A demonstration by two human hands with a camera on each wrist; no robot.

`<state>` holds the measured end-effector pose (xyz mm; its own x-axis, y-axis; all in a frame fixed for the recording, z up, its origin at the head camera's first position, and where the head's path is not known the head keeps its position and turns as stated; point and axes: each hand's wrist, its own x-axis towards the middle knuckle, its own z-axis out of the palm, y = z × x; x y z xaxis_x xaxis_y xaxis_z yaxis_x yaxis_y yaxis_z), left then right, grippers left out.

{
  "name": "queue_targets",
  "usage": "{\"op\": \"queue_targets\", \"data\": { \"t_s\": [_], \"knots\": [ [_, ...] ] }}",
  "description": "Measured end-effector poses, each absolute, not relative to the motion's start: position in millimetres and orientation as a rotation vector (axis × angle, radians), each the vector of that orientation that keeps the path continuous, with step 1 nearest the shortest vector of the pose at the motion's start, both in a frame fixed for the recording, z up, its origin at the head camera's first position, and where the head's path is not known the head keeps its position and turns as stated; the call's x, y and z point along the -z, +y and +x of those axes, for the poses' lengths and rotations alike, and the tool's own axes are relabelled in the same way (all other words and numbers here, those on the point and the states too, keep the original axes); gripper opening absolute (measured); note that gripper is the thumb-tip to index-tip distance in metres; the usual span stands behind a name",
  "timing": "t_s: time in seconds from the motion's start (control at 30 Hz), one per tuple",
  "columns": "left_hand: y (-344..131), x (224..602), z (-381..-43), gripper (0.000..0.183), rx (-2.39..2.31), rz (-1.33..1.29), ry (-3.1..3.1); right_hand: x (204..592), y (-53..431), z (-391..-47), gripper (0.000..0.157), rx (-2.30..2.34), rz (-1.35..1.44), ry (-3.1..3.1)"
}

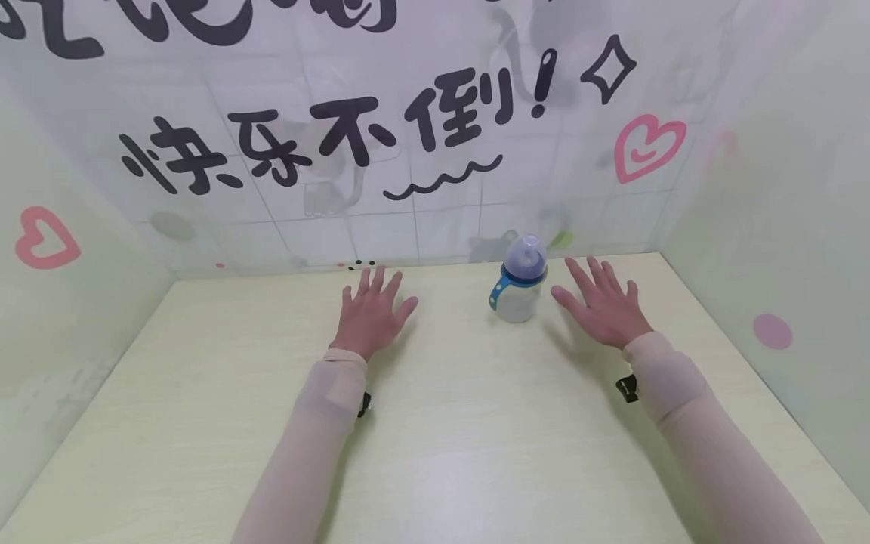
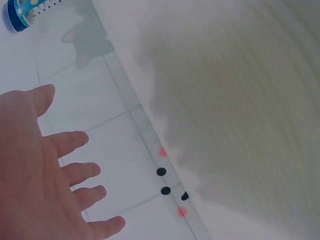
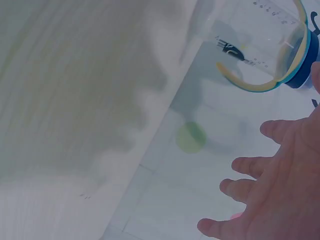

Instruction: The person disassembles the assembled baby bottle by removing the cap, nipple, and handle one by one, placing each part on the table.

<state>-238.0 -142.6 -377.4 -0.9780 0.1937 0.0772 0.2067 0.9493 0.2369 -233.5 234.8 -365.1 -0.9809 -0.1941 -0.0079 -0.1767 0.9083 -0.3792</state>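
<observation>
A baby bottle (image 1: 518, 298) with a clear domed cap and blue handles stands upright toward the back of the table. My right hand (image 1: 603, 306) is just to its right, fingers spread and holding nothing; a small gap separates the thumb from the bottle. Farther to the left, my left hand (image 1: 370, 313) reaches forward with spread fingers and holds nothing. In the right wrist view the bottle's clear body (image 3: 260, 35) shows printed markings. Only a blue part of the bottle (image 2: 25, 12) appears at the top corner of the left wrist view.
The pale wood-grain table (image 1: 448, 423) meets a white tiled back wall (image 1: 381, 234) with black lettering. Side walls stand left (image 1: 68, 317) and right (image 1: 768, 249), bearing pink heart and dot stickers. Black wrist straps (image 1: 628, 388) show beneath the sleeves.
</observation>
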Motion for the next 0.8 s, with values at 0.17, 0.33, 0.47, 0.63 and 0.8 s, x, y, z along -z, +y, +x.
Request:
{"op": "queue_targets", "data": {
  "t_s": [0.17, 0.33, 0.47, 0.63, 0.8],
  "knots": [
    [-130, 374, -237, 0.067, 0.402, -0.399, -3.066, 360, 222, -235, 0.085, 0.680, -0.341, 2.967],
    [-111, 369, -235, 0.067, 0.476, -0.471, -3.098, 361, 212, -241, 0.088, 0.828, -0.407, 2.945],
    [-95, 366, -233, 0.068, 0.543, -0.523, -3.102, 361, 202, -247, 0.087, 0.944, -0.463, 2.950],
    [-79, 365, -235, 0.071, 0.662, -0.573, -3.097, 358, 193, -253, 0.086, 1.110, -0.463, 2.942],
    [-70, 369, -237, 0.074, 0.731, -0.573, -3.090, 361, 187, -258, 0.087, 1.237, -0.455, 2.893]
  ]
}}
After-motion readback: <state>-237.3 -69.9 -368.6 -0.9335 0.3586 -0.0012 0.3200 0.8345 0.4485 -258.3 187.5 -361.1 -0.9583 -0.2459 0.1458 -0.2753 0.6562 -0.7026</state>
